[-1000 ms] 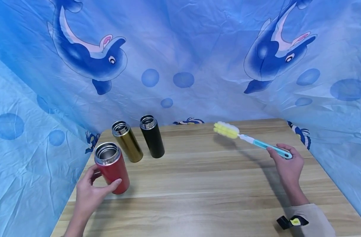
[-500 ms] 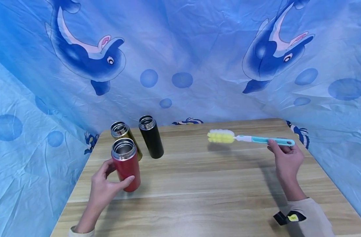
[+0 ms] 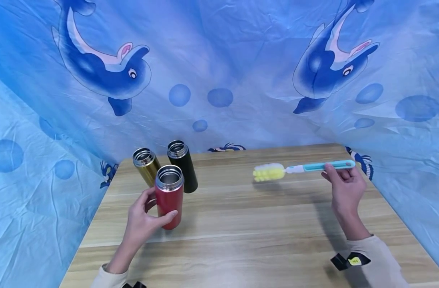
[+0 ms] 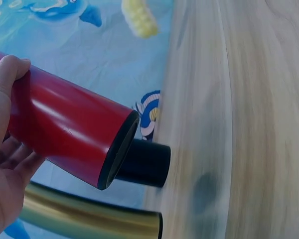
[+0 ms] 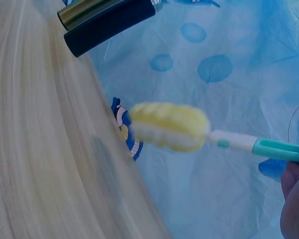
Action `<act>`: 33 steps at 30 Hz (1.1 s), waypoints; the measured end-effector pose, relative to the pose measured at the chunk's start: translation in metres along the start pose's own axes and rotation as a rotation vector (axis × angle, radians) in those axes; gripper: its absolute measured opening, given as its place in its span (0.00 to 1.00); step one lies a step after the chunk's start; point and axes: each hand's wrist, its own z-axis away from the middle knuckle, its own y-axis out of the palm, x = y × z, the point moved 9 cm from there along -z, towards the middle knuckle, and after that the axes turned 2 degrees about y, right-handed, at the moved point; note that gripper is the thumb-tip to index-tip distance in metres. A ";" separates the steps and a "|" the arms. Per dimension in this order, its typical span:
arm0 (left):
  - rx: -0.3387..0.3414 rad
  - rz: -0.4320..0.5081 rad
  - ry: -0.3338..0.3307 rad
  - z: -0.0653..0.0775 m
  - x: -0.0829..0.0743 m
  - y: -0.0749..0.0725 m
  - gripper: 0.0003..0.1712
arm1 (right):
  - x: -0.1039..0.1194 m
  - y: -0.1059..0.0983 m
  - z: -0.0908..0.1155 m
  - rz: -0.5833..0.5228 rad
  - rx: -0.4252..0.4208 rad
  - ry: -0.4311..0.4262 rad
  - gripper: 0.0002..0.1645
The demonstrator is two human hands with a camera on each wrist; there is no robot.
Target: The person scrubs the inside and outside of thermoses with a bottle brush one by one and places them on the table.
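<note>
A red bottle (image 3: pixel 170 206) is gripped by the left hand (image 3: pixel 142 224), with the thumb laid across its near side. It is held above the desk (image 3: pixel 241 244), as its dark base is shown raised in the left wrist view, and its steel-rimmed mouth is turned upward. A brush (image 3: pixel 298 169) is pinched near the end of its turquoise handle (image 3: pixel 314 166) by the right hand (image 3: pixel 349 194); its yellow-and-white sponge head (image 3: pixel 269 172) (slightly blurred in the right wrist view) is pointed toward the bottles, well apart from them, and a shadow is cast on the desk below. Behind the red bottle, a gold bottle (image 3: pixel 147 167) and a black bottle (image 3: pixel 187 172) are stood upright near each other, the gold one being partly hidden. The desk is backed by a blue cloth (image 3: pixel 219 52) printed with dolphins.
</note>
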 end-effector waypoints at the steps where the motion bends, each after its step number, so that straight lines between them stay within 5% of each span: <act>1: -0.001 0.006 0.011 -0.001 -0.001 0.002 0.44 | 0.002 0.002 0.000 -0.007 0.010 -0.011 0.12; 8: 0.001 0.034 0.056 -0.007 -0.010 0.014 0.44 | 0.011 0.016 0.001 -0.061 0.062 -0.058 0.11; 20: 0.063 0.054 0.038 -0.005 -0.012 0.035 0.47 | 0.033 0.037 -0.002 -0.091 0.152 -0.158 0.13; 33: 0.119 0.083 0.157 -0.005 -0.026 0.057 0.41 | 0.039 0.048 -0.007 -0.201 0.180 -0.154 0.15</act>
